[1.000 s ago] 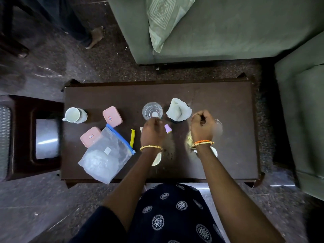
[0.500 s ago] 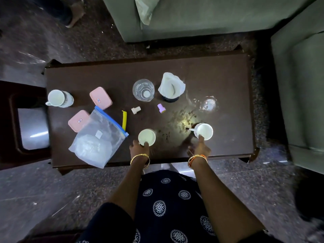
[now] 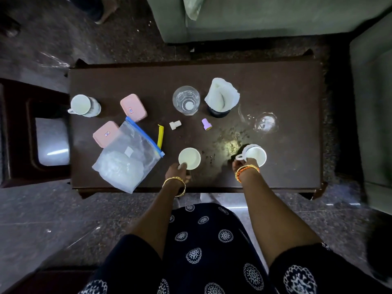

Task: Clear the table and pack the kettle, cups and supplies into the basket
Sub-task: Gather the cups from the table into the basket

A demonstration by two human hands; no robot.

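Observation:
My left hand [image 3: 177, 172] grips the near side of a white cup [image 3: 189, 158] on the dark table [image 3: 286, 92]. My right hand [image 3: 244, 164] holds a second white cup [image 3: 255, 155] by its handle side. A third white cup [image 3: 81, 104] stands at the far left. Two pink boxes [image 3: 133, 107] [image 3: 106, 133], a zip bag [image 3: 127, 160], a glass [image 3: 186, 100], a holder of white filters [image 3: 221, 96], a clear lid [image 3: 265, 122], a white cap [image 3: 175, 125] and a purple cap [image 3: 206, 124] lie around. No kettle or basket shows.
Dark crumbs and a wet patch [image 3: 230, 143] lie between the two near cups. A yellow strip [image 3: 160, 135] rests beside the bag. A green sofa [image 3: 254, 15] stands behind the table, an armchair [image 3: 373, 102] to the right, a dark side table [image 3: 31, 132] to the left.
Both hands drew back from the middle of the table to its near edge and closed on the two near cups. The view rose and tilted.

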